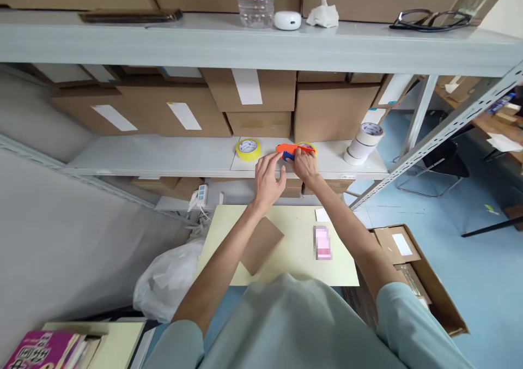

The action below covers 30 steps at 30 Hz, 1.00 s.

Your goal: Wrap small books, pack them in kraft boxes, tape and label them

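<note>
Snugly, my right hand [305,164] wraps one end of a slim orange-and-blue plastic tool [286,149] at the far metal shelf [183,153]. My left hand [267,183] is loosely open just left of it, fingers curved, apparently empty; I cannot tell whether its fingertips touch the tool. On the smooth grey shelf, a glossy, ring-shaped yellow tape roll [248,150] lies to the left, and stubby white rolls [362,144] are stacked at the right. Matte, square-edged cardboard boxes [337,113] stand behind. Nearer, a flat brown cardboard piece [261,246] rests on a pale-yellow tabletop [294,222].
</note>
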{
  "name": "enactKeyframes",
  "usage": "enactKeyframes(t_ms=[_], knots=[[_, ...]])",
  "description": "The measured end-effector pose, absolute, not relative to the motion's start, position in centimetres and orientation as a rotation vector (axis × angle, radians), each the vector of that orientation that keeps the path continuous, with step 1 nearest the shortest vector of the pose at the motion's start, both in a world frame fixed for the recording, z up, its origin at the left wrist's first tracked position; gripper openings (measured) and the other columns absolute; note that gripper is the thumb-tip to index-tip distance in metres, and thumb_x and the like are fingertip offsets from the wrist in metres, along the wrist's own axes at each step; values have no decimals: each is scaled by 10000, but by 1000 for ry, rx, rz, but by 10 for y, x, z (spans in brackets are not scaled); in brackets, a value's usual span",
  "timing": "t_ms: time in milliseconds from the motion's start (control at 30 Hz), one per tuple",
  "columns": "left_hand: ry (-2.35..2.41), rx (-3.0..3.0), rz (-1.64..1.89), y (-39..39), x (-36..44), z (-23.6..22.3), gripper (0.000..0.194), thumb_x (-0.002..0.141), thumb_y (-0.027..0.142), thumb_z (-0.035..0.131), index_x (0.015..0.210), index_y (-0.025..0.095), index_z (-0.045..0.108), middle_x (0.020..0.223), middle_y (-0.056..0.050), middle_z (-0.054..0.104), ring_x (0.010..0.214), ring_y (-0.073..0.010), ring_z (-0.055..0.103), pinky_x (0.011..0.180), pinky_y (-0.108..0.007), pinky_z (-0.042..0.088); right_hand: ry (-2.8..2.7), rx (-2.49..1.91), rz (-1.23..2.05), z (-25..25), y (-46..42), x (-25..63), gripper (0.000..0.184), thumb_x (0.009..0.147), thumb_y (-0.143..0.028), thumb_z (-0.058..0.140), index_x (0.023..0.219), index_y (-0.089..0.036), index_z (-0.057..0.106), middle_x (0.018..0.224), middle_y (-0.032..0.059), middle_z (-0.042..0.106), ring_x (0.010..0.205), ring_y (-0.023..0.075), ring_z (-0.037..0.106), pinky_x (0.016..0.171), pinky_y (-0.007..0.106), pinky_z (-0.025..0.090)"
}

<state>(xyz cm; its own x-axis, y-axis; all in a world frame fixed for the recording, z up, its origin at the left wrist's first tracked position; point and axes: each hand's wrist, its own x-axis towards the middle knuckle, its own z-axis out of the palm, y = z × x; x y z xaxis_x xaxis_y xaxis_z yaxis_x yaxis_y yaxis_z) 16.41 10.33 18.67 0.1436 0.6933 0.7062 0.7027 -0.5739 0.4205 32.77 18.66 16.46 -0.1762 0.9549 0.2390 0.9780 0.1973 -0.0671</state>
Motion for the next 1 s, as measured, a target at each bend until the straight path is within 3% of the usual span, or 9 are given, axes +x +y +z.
enactKeyframes(t_ms=[167, 367, 467, 633, 800, 1000], knots=[[-1608, -2345, -1407, 76, 129, 149, 387, 1059, 250, 518, 1422, 194, 644, 1357, -147, 715, 1306, -294, 653, 1177, -463, 516, -2240, -1796, -153, 133, 205, 331, 464, 1110, -383, 516, 1305, 28, 610, 1203, 328, 724, 1120, 363, 661, 1077, 502, 437], [-2144, -2251, -1218, 8, 74, 40, 431, 1032, 286, 556, 1448, 190, 620, 1395, -172, 684, 1370, -333, 624, 1226, -513, 491, -2062, -1646, -280, 99, 157, 339, 583, 1151, -429, 380, 1548, -19, 503, 1484, 331, 585, 1371, 408, 547, 1164, 597, 412], [-2478, -2106, -1119, -55, 49, -26, 475, 1015, 338, 579, 1460, 175, 591, 1415, -204, 658, 1400, -358, 612, 1225, -530, 503, -2134, -1627, -42, 52, 97, 340, 554, 1162, -443, 335, 1491, -60, 563, 1402, 302, 643, 1325, 405, 592, 1119, 584, 466], [-3014, -1889, -951, -159, 40, -109, 591, 942, 400, 646, 1455, 125, 549, 1394, -262, 651, 1322, -396, 670, 1130, -573, 576, -2294, -1788, 684, -52, 3, 338, 421, 1144, -300, 398, 1406, -57, 621, 1345, 278, 715, 1192, 332, 732, 1038, 444, 570], [-3378, -1792, -914, -195, 60, -138, 503, 896, 380, 685, 1358, 190, 619, 1352, -195, 739, 1280, -381, 711, 1086, -562, 603, -2209, -1830, 1065, -116, -30, 326, 451, 1101, -169, 411, 1507, -72, 582, 1479, 250, 691, 1308, 272, 728, 1099, 411, 587], [-3536, -1657, -1126, -181, 74, -128, 414, 941, 347, 632, 1334, 223, 669, 1405, -144, 750, 1347, -322, 700, 1163, -481, 554, -1811, -1740, 1270, -135, -32, 311, 474, 1041, -193, 512, 1496, -186, 643, 1497, 136, 719, 1384, 264, 701, 1200, 436, 552]])
